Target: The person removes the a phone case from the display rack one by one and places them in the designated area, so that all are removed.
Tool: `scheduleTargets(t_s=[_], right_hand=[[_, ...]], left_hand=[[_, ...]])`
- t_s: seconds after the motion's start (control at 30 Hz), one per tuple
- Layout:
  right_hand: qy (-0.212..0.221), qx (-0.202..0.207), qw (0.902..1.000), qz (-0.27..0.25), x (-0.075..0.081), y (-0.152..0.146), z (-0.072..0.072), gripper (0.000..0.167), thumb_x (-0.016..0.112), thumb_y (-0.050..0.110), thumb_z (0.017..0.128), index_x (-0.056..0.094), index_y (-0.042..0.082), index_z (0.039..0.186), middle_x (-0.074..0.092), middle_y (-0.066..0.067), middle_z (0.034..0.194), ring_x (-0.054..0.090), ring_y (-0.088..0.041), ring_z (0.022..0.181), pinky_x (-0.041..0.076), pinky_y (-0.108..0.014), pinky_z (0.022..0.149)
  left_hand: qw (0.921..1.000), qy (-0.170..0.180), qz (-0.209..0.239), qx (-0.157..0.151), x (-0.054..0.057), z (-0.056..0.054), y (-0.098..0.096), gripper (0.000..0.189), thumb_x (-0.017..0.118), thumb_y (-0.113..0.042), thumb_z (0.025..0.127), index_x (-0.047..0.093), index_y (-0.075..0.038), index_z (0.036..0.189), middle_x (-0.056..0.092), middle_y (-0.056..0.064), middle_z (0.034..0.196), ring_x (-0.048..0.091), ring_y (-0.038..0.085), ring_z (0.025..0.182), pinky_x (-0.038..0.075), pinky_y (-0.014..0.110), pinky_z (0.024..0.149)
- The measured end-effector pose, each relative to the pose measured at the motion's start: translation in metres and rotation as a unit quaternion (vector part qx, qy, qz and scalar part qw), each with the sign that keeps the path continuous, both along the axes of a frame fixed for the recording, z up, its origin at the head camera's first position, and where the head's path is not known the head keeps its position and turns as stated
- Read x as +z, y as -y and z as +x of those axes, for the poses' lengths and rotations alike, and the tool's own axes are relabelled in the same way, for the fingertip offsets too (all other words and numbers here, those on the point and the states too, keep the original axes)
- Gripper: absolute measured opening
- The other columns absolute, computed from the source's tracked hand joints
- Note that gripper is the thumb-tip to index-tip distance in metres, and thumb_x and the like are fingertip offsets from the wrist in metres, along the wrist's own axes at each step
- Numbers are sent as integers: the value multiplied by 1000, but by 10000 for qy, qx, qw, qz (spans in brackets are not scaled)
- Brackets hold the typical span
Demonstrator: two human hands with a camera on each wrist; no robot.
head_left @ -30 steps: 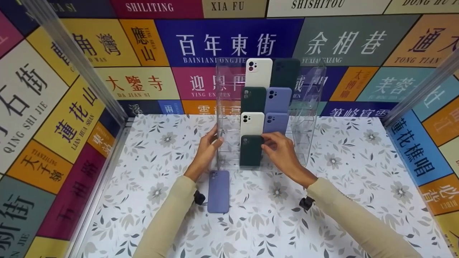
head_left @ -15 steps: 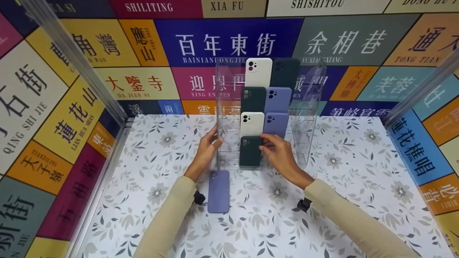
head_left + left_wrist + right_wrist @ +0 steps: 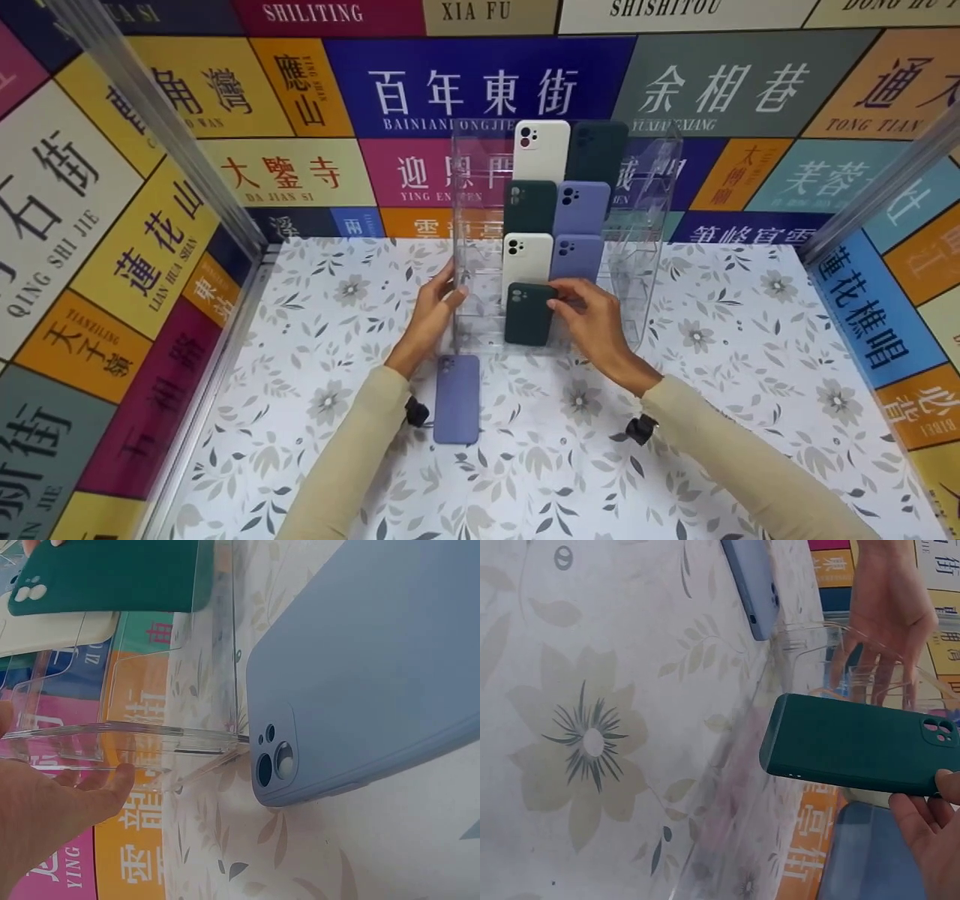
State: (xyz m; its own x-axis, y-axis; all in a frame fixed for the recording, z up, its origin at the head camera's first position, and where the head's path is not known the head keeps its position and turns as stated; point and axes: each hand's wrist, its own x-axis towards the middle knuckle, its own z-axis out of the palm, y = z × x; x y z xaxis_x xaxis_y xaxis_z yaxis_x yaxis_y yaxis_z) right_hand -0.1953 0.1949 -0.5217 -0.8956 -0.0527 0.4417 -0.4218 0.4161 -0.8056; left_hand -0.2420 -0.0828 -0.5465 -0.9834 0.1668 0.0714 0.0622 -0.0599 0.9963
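Between thumb and fingers, my right hand (image 3: 600,322) pinches a dark green phone case (image 3: 527,315) by its upper right edge. That case stands nearly upright, slightly tilted, before the lowest tier of a clear tiered display stand (image 3: 649,300). In the right wrist view, the green case (image 3: 847,742) shows camera holes at the pinched end. My left hand (image 3: 429,315) grips the stand's left side panel, its thumb and fingers on opposite faces in the left wrist view. A lavender phone case (image 3: 457,401) lies on the table below my left hand.
Upper tiers hold white cases (image 3: 541,154), dark green cases (image 3: 529,208) and lavender cases (image 3: 581,208) in two columns. A floral cloth (image 3: 330,450) covers the table. Sign-printed walls (image 3: 480,82) enclose the back and sides.
The green case first settles slightly lower and left in the bottom tier, then comes up and right, tilting, with my right hand. My left hand stays on the stand.
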Motion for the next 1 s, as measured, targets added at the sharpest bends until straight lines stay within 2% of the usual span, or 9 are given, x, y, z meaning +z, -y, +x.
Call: scheduleTargets(t_s=[0.27,0.5,0.8,1.0], right_hand=[[-231,-149,9993,-239,14,-6,4,29,84,-6,93,81,0,121,80,-12,108,76,-27,99,59,-16,84],[-354,-40,9988,-333,20,-10,13,29,83,-7,93,81,2,121,79,-11,106,76,-25,97,61,-19,83],[-281,5,9993,-243,9,-17,23,32,83,-7,93,81,1,124,79,-12,105,77,-28,95,61,-18,81],[242,111,9986,-468,-1,-19,31,33,81,-7,94,80,-2,127,78,-14,106,77,-29,95,64,-24,80]], left_hand=[[10000,4,-4,0,-2,-1,1,70,58,2,106,32,0,171,39,27,172,49,43,152,40,53,124],[10000,68,49,7,-2,0,1,70,59,1,106,34,-3,171,44,22,171,50,39,151,41,51,124],[10000,-25,11,9,-2,-1,0,71,60,0,105,33,-2,171,45,22,170,52,39,150,43,51,122],[9999,-105,19,11,-2,-2,0,71,59,3,104,33,2,170,43,28,169,52,43,149,44,52,121]])
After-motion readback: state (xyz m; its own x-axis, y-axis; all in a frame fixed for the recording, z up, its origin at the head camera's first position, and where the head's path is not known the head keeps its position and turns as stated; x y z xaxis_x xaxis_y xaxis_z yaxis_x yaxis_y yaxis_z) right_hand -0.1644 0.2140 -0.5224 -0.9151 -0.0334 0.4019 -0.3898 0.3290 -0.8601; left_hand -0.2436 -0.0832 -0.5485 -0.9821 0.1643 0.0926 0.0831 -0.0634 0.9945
